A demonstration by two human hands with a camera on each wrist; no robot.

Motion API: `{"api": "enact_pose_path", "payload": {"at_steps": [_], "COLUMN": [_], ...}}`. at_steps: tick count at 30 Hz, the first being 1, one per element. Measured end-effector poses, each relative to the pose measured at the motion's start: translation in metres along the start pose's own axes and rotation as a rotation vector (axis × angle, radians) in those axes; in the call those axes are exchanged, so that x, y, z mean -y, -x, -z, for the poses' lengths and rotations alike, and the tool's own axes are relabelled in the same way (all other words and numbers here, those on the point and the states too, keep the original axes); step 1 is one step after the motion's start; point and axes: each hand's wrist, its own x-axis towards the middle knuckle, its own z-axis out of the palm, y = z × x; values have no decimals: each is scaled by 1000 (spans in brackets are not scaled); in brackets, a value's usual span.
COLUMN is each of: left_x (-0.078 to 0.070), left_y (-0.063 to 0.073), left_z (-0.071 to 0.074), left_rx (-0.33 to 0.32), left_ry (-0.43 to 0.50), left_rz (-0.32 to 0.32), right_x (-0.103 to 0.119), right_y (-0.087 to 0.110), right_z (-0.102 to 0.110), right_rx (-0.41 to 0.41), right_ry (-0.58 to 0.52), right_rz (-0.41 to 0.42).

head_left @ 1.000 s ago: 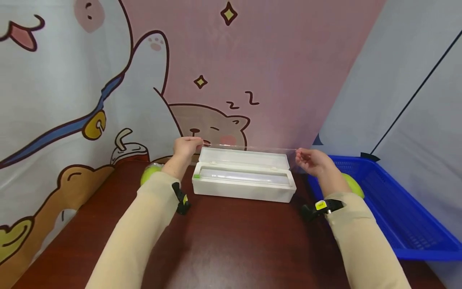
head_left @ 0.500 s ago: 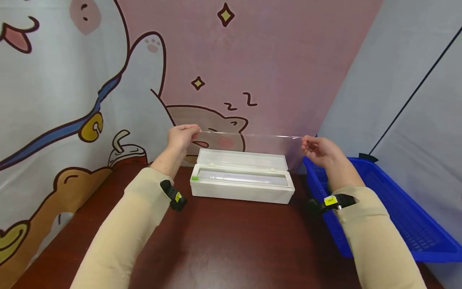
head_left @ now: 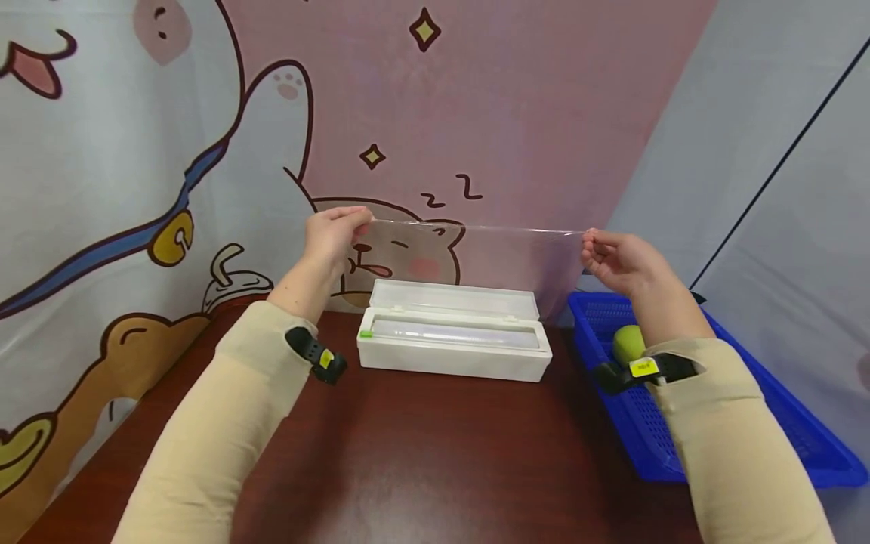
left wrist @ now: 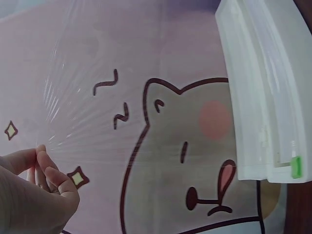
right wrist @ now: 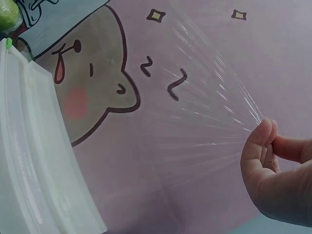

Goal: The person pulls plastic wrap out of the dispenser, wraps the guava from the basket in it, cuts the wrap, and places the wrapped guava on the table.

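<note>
A thin clear sheet of cling film (head_left: 476, 228) is stretched taut between the two hands, above and behind a white dispenser box (head_left: 451, 361). My left hand (head_left: 333, 236) pinches its left corner between thumb and fingers. At the other corner my right hand (head_left: 621, 261) pinches it the same way. Creases fan out from both grips in the wrist views. The box lies on the table with its lid (head_left: 455, 298) tipped back, showing the film roll (head_left: 455, 333) inside. A small green slider (head_left: 366, 334) sits at the box's left end.
On the right stands a blue plastic basket (head_left: 615, 412) with a green round fruit (head_left: 627, 344) partly behind the right wrist. Another green fruit (right wrist: 9, 14), wrapped in film, shows in the right wrist view. A printed cartoon curtain (head_left: 530, 113) hangs close behind the box.
Both hands have risen and moved farther apart, drawing the cling film higher and wider above the box. The box has stayed in place.
</note>
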Motion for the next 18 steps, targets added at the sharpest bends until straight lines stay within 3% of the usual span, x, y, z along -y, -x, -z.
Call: {"api": "enact_pose_path", "payload": {"at_steps": [9,18], "left_x": [-18,-35], "left_y": [12,22], "left_z": [4,8], "left_rx": [12,-4], "left_ry": [60,6], "left_rz": [-65,-96], "right_x": [11,20], "right_y": [16,32], "right_z": [-8,-18], "right_rx": [58,87], "right_ry": [-7,55], "right_rz": [22,65]}}
